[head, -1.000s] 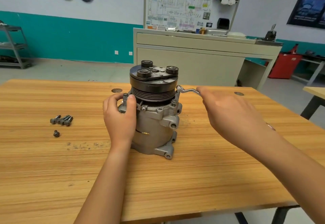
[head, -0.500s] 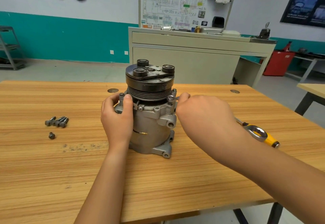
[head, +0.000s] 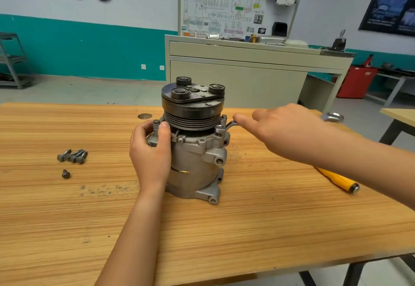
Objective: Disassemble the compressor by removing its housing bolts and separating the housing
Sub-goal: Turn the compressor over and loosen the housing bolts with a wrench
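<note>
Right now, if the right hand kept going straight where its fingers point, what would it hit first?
The right hand holds a small bent wrench; going on, it would likely meet the housing bolt the wrench sits on, then the compressor's grooved pulley.

Two bare hands, forearms outstretched.
Left hand [head: 150,151] curled round the compressor [head: 195,164], thumb up; right hand [head: 285,128] palm down, forefinger laid along the wrench [head: 231,125], other fingers hidden.
</note>
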The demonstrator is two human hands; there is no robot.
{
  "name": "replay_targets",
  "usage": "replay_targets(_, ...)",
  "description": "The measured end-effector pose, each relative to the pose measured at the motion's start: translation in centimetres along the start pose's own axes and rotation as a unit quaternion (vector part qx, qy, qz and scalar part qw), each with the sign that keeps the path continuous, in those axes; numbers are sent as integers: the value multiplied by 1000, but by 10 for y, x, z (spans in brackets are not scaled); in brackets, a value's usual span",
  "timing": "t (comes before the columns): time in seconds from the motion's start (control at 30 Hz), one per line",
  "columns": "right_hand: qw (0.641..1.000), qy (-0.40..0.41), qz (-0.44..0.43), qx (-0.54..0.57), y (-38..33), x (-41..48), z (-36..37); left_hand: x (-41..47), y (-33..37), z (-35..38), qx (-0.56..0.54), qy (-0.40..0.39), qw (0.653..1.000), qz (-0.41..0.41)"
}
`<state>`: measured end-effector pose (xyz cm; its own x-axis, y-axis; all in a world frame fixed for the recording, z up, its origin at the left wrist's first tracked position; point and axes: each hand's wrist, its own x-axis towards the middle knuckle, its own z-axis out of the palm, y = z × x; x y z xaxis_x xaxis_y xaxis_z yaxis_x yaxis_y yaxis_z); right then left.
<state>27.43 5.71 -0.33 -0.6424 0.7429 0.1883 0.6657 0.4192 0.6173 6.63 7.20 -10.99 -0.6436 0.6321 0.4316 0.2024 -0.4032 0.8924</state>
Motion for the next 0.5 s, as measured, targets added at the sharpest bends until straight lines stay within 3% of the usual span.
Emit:
replay_targets(0.1,990,123,-42,47,14,9,26,1,-1,1,3,1,1000,8)
replay_targets(0.17,959,267,-52,78,14,25,43,1,-1,1,4,3,1000,15)
replay_targets(0.23,932,345,-27,106,4,44,52,1,-2,2,3,4,1000,16)
replay_targets(0.37,909,368,42,192,-13,52,62,1,-1,1,-2,3,1000,16)
replay_targets(0.5,838,399,172,329,-15,15,40,1,-2,1,-5,1,1000,14)
